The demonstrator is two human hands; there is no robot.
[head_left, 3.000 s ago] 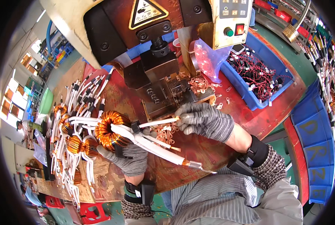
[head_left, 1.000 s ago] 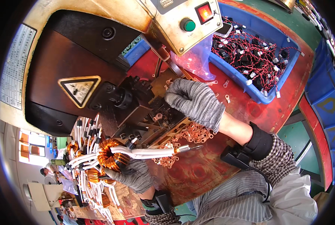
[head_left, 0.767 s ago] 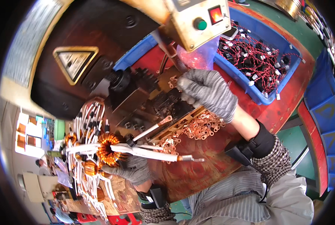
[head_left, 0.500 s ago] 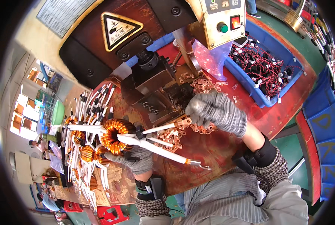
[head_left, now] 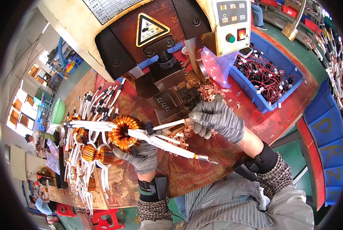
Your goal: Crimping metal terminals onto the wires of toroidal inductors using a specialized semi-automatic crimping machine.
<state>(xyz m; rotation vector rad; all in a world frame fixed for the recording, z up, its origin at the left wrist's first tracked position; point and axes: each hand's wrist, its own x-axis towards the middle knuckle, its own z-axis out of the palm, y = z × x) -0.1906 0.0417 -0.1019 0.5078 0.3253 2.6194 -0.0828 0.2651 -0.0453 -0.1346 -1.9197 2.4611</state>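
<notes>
Reading the dial from the middle of the view: holds the copper-wound coil (head_left: pixel 119 124) between eight and nine o'clock with the left hand (head_left: pixel 142 159), cradled from below with the thumb against the lower rim; cannot tell how tightly, with the left fingers mostly hidden under coil and leads; pinches the tip of the thin white lead (head_left: pixel 169 125) at three o'clock, between thumb and closed fingers of the right hand (head_left: pixel 219 120), just beside the front edge of the press (head_left: pixel 165 78) at twelve.

Also sends from the coil, toward four o'clock, a thick white lead (head_left: pixel 175 148) with a metal end, above bare bench (head_left: pixel 202 172); leaves open room there, down to the curved near edge between five and six; shows another bare red stretch beyond the right hand, up to the blue tray (head_left: pixel 258 105) of red-and-black cables at two.

Crowded close by at six with loose copper terminals (head_left: pixel 181 138), and at two, near the press, with a second copper heap (head_left: pixel 209 92); tight at eight too, with piled coils (head_left: pixel 89 153) right beside the left hand; bounded past the right edge, between three and four, by a blue bin (head_left: pixel 325 149).
</notes>
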